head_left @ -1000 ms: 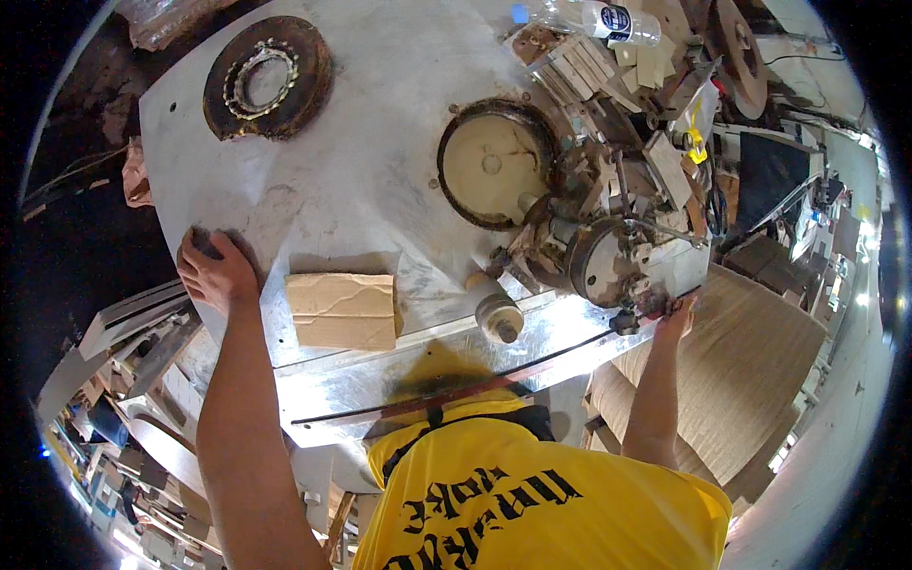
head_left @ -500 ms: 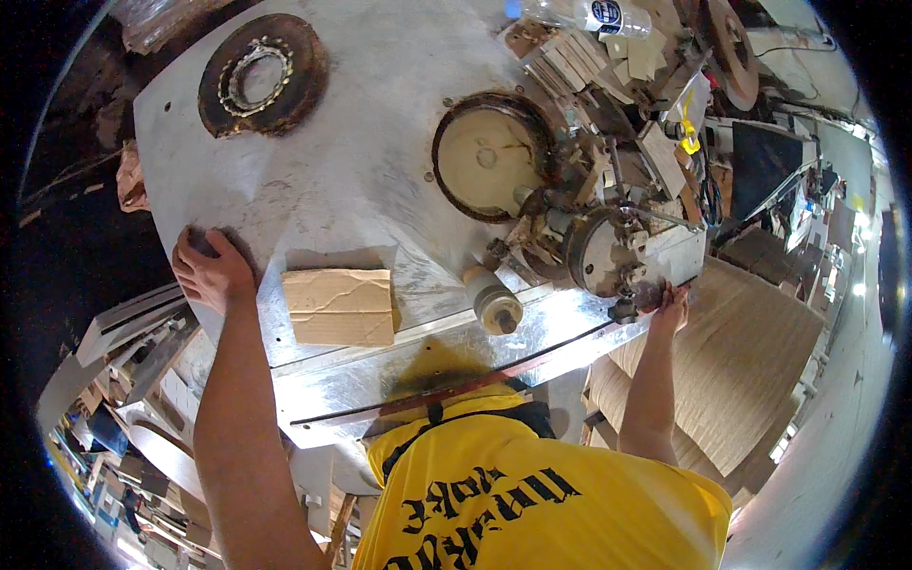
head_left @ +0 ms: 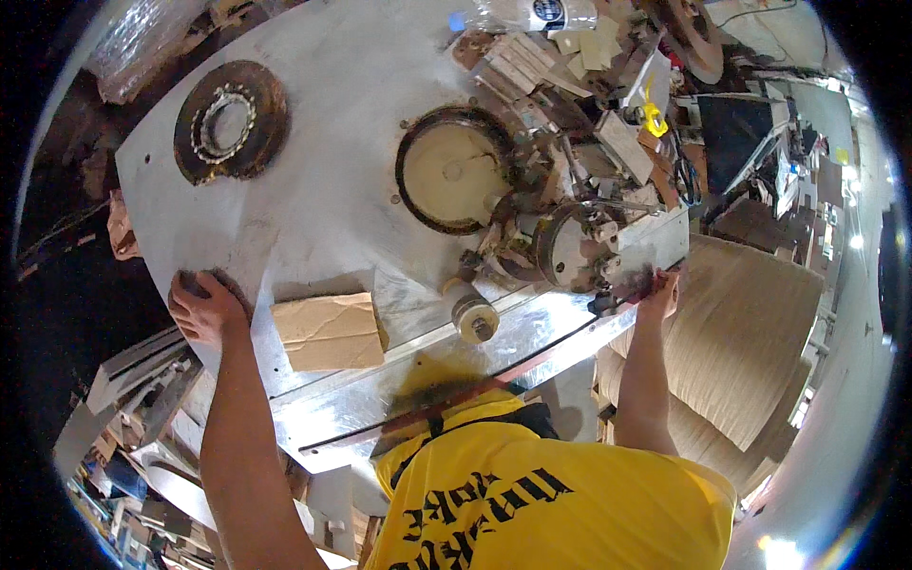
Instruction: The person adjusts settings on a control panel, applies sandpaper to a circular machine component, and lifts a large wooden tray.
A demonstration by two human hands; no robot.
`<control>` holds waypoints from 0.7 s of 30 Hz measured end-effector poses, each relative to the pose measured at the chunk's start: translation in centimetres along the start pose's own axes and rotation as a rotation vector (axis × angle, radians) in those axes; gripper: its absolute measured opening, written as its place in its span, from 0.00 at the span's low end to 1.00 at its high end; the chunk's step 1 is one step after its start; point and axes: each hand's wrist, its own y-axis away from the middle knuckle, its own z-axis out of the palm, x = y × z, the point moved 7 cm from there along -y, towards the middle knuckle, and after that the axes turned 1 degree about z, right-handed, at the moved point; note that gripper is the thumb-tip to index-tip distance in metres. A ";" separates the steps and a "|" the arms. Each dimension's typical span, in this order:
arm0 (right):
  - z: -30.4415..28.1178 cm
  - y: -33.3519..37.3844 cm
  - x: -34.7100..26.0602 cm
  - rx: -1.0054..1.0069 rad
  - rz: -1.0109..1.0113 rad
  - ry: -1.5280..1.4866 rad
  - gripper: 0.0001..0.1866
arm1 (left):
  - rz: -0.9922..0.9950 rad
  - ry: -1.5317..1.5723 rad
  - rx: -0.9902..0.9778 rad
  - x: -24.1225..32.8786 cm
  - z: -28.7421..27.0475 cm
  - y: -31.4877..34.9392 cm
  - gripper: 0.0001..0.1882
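My left hand (head_left: 208,309) rests at the left edge of a grey metal worktable (head_left: 323,180), fingers bent and spread, holding nothing. Just right of it lies a piece of brown corrugated cardboard (head_left: 328,331). At the right front corner, the fingers of my right hand (head_left: 662,293) are curled round the table edge, partly out of sight. Close to that hand stands a dusty machine unit (head_left: 570,245) with a round housing and dark knobs. A grey cylinder with a pale end (head_left: 472,313) sticks out from it toward me.
A brown-black ring with a toothed centre (head_left: 228,123) lies far left on the table. Behind the machine are a round recessed plate (head_left: 454,171), piled wood offcuts (head_left: 532,71), a plastic bottle (head_left: 532,14) and a yellow tape measure (head_left: 654,119). Wood-grain sheets (head_left: 731,332) stand at right.
The view has shifted and turned slightly, so the table's far part sits lower and further left. Both hands stay at the same places on the table edges.
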 end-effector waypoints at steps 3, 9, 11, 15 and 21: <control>-0.7 -0.7 0.3 0.100 -0.036 0.095 0.11 | -0.003 0.018 -0.003 0.1 -0.2 0.1 0.27; 0.2 -1.0 0.1 0.091 -0.072 0.038 0.14 | -0.003 0.006 -0.007 -0.3 0.3 -0.1 0.27; 0.2 -1.0 0.1 0.113 -0.088 0.046 0.14 | -0.003 -0.005 -0.001 -1.1 0.9 -0.2 0.27; 0.3 -0.7 -0.2 0.079 -0.085 0.066 0.15 | 0.028 0.019 -0.005 -0.4 0.6 -0.1 0.27; 0.7 -0.4 -0.3 0.055 -0.057 0.061 0.16 | 0.025 -0.025 0.019 -0.8 0.7 -0.4 0.26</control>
